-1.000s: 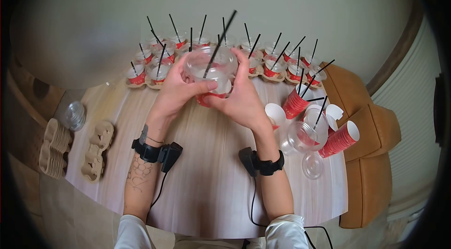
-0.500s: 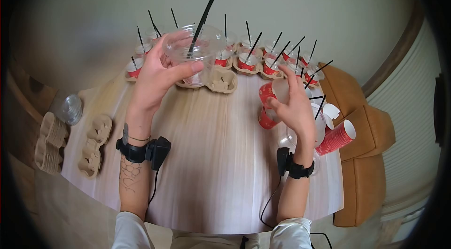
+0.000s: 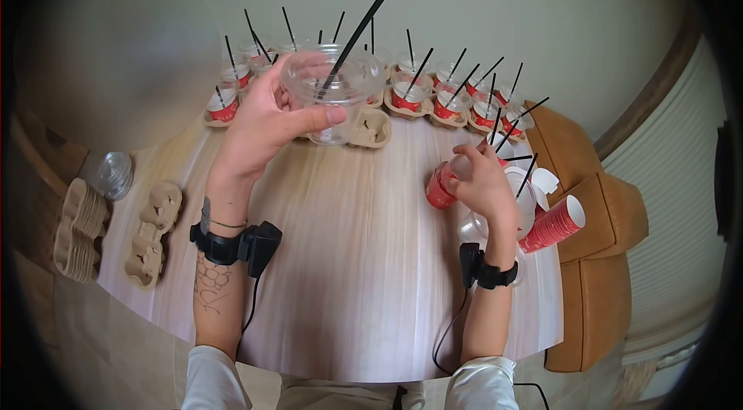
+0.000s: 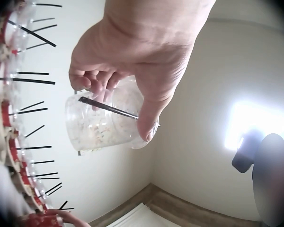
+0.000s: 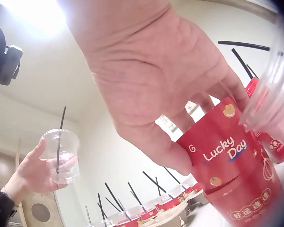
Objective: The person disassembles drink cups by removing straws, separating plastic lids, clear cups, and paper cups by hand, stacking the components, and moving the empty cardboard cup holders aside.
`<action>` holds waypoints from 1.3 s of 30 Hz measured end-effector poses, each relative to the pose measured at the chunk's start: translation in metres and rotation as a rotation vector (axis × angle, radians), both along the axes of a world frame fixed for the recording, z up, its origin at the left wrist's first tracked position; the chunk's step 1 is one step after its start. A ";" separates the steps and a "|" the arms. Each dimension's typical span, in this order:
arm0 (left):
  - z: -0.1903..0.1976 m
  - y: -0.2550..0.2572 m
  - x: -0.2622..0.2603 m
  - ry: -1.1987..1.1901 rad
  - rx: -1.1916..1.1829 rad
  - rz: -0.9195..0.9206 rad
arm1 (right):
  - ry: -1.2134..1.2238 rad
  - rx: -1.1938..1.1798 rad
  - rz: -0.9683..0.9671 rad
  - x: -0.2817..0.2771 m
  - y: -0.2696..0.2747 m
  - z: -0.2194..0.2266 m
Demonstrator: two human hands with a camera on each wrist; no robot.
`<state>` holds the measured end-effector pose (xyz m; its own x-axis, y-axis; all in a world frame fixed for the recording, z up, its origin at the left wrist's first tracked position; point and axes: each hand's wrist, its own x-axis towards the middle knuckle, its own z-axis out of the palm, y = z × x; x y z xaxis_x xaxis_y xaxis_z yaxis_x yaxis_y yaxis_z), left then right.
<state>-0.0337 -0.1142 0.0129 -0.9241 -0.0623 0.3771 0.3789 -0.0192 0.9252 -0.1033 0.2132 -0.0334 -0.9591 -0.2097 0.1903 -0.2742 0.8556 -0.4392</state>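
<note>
Clear plastic cup (image 3: pixel 331 96) with a black straw (image 3: pixel 365 27) slanting out of it sits within the left hand (image 3: pixel 259 127), whose thumb crosses its near side while the other fingers wrap its left and far sides. It is held up over the far part of the wooden table (image 3: pixel 333 255), in front of a cardboard carrier (image 3: pixel 371 130). The right hand (image 3: pixel 485 187) grasps an upper red cup (image 5: pixel 220 146) between its thumb, at the near edge, and its curled fingers around the far side; this cup sits partly inside a lower red cup (image 5: pixel 248 203), right of the table's middle.

Half a second ago the two red cups showed one above the other, farther apart; now they are closer together and the right hand is lower. The clear cup, gripped by both hands in the oldest head view, is in the left alone.

The left forearm reaches up and away, wrist tilted inward, palm facing right. The right forearm runs nearly straight away from the body, the hand bent leftward, palm toward the cups. Straws and red cups in carriers line the far edge.
</note>
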 end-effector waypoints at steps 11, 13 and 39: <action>0.000 0.000 0.001 -0.025 -0.141 0.025 | -0.226 0.138 0.113 -0.009 -0.002 -0.019; 0.000 0.007 0.002 -0.022 -0.168 0.031 | -0.215 0.193 0.165 -0.010 -0.001 -0.023; -0.031 0.037 -0.011 -0.107 -0.466 0.094 | 0.865 -0.568 -0.257 -0.014 0.069 0.035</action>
<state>-0.0452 -0.0776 -0.0178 -0.9577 0.0050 0.2878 0.2611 0.4359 0.8613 -0.1174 0.2827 0.0016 -0.4537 0.3131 0.8343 -0.5243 0.6633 -0.5340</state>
